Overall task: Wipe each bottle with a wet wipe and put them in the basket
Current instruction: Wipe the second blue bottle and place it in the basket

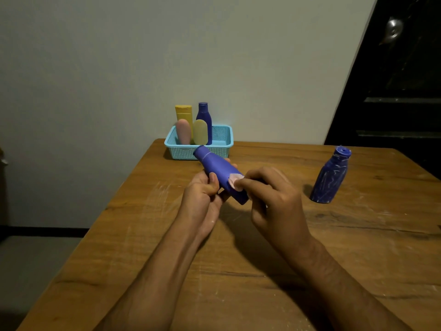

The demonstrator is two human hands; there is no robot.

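My left hand point(202, 189) grips a blue bottle point(220, 174), held tilted above the wooden table point(238, 271), cap toward the far left. My right hand point(274, 199) pinches a wet wipe point(235, 181) against the bottle's side. A smeared blue bottle point(330, 179) stands right. The light-blue basket point(222, 145), far, holds four bottles.

Three dark blue plastic bottles point(220, 174) point(330, 177) point(204, 120) (one white-smeared), two yellow plastic bottles point(184, 115) point(200, 131), one pink rounded bottle point(183, 131), one light blue mesh basket point(223, 142), one white wet wipe point(235, 181), two bare hands point(202, 189) point(272, 199).
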